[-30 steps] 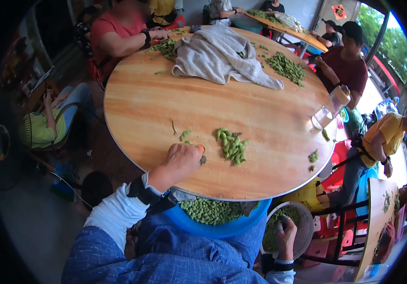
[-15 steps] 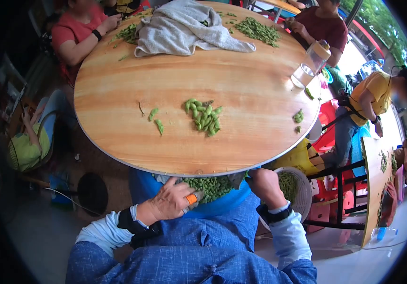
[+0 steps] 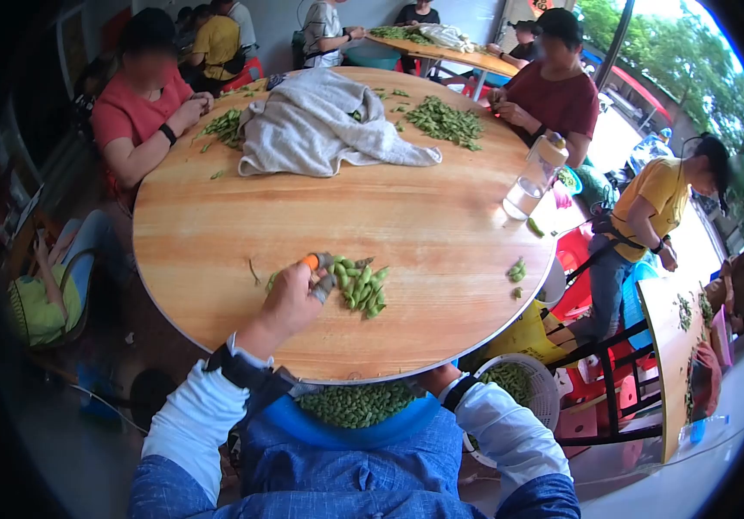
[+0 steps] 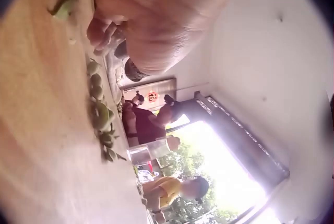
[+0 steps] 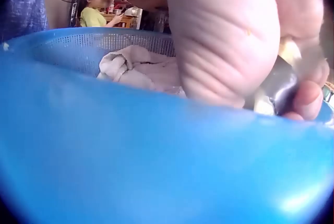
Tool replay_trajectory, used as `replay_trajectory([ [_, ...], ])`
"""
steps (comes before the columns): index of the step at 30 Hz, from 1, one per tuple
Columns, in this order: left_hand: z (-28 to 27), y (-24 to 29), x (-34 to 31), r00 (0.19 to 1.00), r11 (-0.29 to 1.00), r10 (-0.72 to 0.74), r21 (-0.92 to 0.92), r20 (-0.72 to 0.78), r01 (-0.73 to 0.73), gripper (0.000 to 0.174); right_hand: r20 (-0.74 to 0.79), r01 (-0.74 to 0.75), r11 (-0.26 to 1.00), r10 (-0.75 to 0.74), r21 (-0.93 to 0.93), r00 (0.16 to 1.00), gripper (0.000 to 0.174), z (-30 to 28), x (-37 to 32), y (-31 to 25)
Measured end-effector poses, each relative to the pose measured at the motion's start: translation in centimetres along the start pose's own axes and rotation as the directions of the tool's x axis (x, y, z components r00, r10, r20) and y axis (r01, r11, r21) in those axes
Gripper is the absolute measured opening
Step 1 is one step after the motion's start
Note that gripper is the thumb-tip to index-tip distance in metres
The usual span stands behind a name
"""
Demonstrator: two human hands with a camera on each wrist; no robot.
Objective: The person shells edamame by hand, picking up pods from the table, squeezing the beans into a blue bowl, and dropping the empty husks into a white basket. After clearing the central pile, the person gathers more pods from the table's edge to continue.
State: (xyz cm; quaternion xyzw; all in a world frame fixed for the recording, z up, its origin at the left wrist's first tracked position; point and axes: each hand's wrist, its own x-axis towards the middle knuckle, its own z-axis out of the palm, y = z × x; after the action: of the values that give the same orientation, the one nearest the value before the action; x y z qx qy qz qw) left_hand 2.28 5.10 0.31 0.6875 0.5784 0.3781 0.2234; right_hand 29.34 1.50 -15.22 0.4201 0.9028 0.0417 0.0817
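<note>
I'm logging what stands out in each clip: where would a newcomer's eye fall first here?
Probably on the crumpled gray cloth on the far part of the round wooden table. Next comes the left hand over the table's near part, an orange band on one finger, close to a small heap of green pods. In the right wrist view, a bright blue tub fills the foreground, before the right hand.

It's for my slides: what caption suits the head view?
Left hand with an orange finger band beside a pile of green pods on a round table.
</note>
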Motion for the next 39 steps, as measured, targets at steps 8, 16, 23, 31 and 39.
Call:
replay_trajectory([
  [8, 2.0, -3.7, 3.4, 0.999, 0.986, 0.022, 0.167, 0.039, -0.028, 0.024, 0.091, -0.061, 0.992, 0.051, 0.108, 0.995, 0.048, -2.4, -0.6, 0.2],
  [16, 0.4, -1.4, 3.1, 0.991, 0.918, 0.075, 0.380, 0.114, -0.113, 0.015, -0.162, -0.229, 0.906, 0.301, 0.356, 0.940, 0.021, -5.7, -2.9, 1.9],
  [23, -0.7, -3.5, 2.2, 0.999, 0.959, -0.051, 0.278, -0.001, 0.049, 0.017, -0.090, -0.560, 0.700, 0.656, 0.442, 0.749, 0.013, -10.4, -12.1, 2.2],
  [31, 1.3, 0.7, -3.7, 0.967, 0.667, -0.189, -0.701, 0.170, 0.253, 0.022, -0.023, 0.046, -0.032, 0.521, 0.998, 0.853, 0.026, -13.4, -8.2, -4.5],
  [39, 4.0, 3.3, -10.5, 0.998, 0.776, 0.032, -0.629, -0.052, -0.057, 0.025, -0.092, 0.178, -0.340, 0.252, 0.923, 0.963, 0.027, -14.8, -3.5, -6.7],
])
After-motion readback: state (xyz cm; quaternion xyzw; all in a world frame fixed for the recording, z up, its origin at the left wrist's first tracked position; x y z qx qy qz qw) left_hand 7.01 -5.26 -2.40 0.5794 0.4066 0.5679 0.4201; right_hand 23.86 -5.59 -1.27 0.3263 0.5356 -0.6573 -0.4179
